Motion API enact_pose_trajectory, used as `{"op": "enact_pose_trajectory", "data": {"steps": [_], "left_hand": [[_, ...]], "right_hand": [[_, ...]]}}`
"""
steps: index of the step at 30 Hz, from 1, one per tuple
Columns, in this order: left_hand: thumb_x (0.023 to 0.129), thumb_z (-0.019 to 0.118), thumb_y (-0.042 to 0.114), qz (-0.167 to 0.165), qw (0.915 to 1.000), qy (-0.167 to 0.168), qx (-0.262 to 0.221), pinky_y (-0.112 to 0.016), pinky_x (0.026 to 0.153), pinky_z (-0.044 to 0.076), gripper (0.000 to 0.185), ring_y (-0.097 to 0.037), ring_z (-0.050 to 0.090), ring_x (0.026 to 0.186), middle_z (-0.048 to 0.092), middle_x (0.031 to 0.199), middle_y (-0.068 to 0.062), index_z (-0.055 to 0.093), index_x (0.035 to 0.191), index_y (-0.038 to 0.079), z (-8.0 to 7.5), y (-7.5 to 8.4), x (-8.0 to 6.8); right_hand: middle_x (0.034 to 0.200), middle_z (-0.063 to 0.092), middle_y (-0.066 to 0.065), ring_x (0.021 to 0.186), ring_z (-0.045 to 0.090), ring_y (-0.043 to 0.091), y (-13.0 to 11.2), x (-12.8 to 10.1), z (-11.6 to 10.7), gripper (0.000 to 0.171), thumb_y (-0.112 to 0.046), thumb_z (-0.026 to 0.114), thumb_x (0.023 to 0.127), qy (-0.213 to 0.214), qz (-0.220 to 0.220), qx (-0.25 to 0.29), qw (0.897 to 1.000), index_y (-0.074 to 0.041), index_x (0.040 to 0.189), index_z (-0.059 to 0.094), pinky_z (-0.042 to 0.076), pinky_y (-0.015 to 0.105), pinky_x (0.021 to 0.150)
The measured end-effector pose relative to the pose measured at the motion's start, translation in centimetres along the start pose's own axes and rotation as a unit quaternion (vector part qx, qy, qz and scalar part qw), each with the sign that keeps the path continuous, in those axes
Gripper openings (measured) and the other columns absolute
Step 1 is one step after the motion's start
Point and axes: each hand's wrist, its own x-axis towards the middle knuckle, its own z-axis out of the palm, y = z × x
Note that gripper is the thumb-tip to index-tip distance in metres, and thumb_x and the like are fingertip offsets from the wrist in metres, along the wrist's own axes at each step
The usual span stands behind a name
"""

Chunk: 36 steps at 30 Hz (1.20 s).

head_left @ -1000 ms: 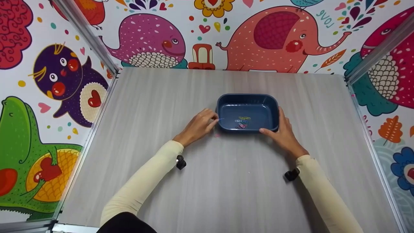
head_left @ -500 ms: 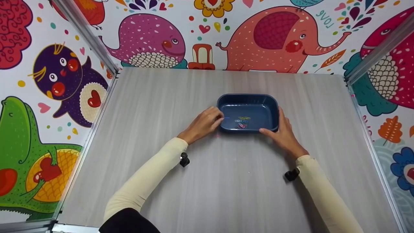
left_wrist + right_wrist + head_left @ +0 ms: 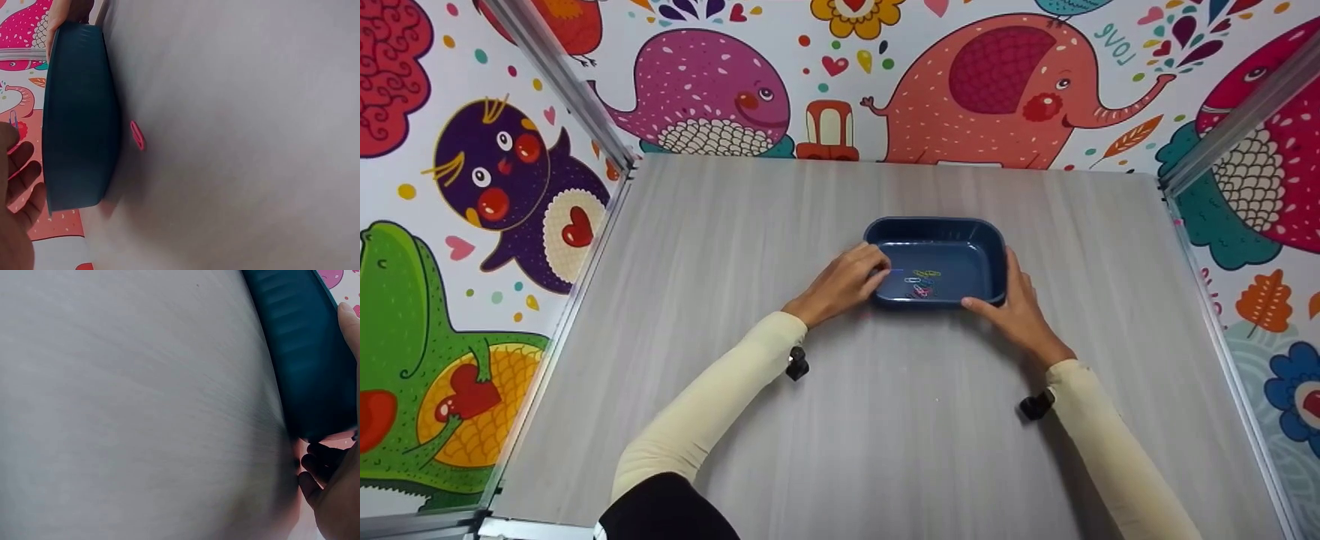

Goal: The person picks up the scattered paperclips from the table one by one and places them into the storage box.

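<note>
A dark blue rectangular tray [image 3: 937, 303] stands on the table with several coloured paper clips [image 3: 924, 282] on its floor. My left hand [image 3: 847, 281] is over the tray's left rim and pinches a bluish-purple paper clip [image 3: 13, 118] between thumb and finger. In the head view that clip points right, over the inside of the tray. My right hand [image 3: 1021, 315] grips the tray's right end, thumb on the near rim and fingers along the outer side. A pink paper clip [image 3: 137, 135] lies on the table just outside the tray, below my left hand.
The grey wood-grain table [image 3: 877, 442] is bounded by metal rails [image 3: 577, 307] and brightly printed walls [image 3: 712, 90] at the back and both sides. A small black camera sits on each wrist, over cream sleeves [image 3: 720, 397].
My left hand has moved right, from beside the tray to over its left rim, carrying the bluish-purple paper clip inward. My right hand and the tray have stayed in place.
</note>
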Motion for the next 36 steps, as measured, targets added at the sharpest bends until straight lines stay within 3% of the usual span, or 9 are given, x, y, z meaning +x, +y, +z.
{"op": "enact_pose_trajectory", "data": {"steps": [27, 36], "left_hand": [[0.111, 0.065, 0.008, 0.032, 0.9993, -0.019, 0.009, -0.042, 0.097, 0.056, 0.011, -0.029, 0.066, 0.104, 0.074, 0.109, -0.013, 0.073, 0.111, 0.0, 1.8, 0.3, 2.0], [0.109, 0.067, 0.007, 0.039, 0.9978, -0.044, 0.029, -0.042, 0.104, 0.054, 0.009, -0.029, 0.068, 0.104, 0.074, 0.11, -0.013, 0.074, 0.111, 0.001, 2.3, 0.4, 2.8]], "right_hand": [[0.179, 0.014, 0.028, 0.161, 0.018, 0.05, 0.0, 0.0, 0.0, 0.126, -0.048, 0.086, 0.094, -0.002, -0.002, -0.004, 1.0, -0.018, 0.178, -0.004, 0.018, 0.075, 0.125], [0.178, 0.014, 0.029, 0.161, 0.018, 0.05, 0.0, 0.0, 0.0, 0.127, -0.048, 0.086, 0.094, -0.003, -0.001, -0.005, 1.0, -0.018, 0.178, -0.005, 0.018, 0.075, 0.125]]}}
